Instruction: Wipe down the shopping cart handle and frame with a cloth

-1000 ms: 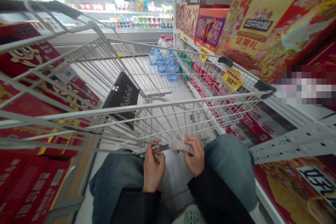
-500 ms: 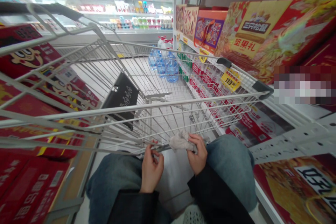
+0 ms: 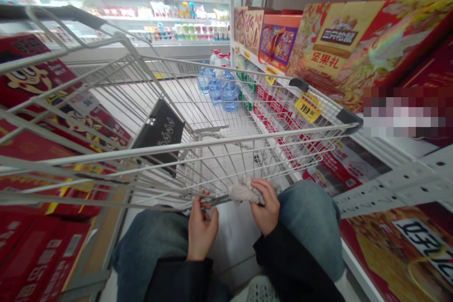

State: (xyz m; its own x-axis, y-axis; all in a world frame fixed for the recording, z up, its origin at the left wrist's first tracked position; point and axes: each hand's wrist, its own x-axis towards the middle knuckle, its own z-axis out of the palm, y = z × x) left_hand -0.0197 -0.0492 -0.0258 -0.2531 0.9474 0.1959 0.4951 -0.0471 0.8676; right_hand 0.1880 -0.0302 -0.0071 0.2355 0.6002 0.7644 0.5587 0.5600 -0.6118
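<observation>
A wire shopping cart (image 3: pixel 226 143) stands side-on before me, its basket level with my knees. My right hand (image 3: pixel 266 207) is closed on a crumpled, greyish-white cloth (image 3: pixel 244 189), which is pressed near the basket's lower rail. To its left, my left hand (image 3: pixel 202 226) has its fingers curled at that same lower rail, thumb a little apart; the fingertips are partly hidden by the wires. A black folding panel (image 3: pixel 161 134) with white markings hangs inside the cart toward its handle (image 3: pixel 53 14).
Gift boxes (image 3: pixel 332 52) line the right-hand shelf, with packed drinks (image 3: pixel 276 108) below. Red cartons (image 3: pixel 35 255) are stacked close on the left. Large water bottles (image 3: pixel 229 94) stand on the floor beyond the cart. A lit refrigerated display (image 3: pixel 141 23) spans the back.
The view has shifted slightly, so the cart and shelves sit a little farther left. My left hand has barely moved, and my right hand keeps the cloth at the lower rail.
</observation>
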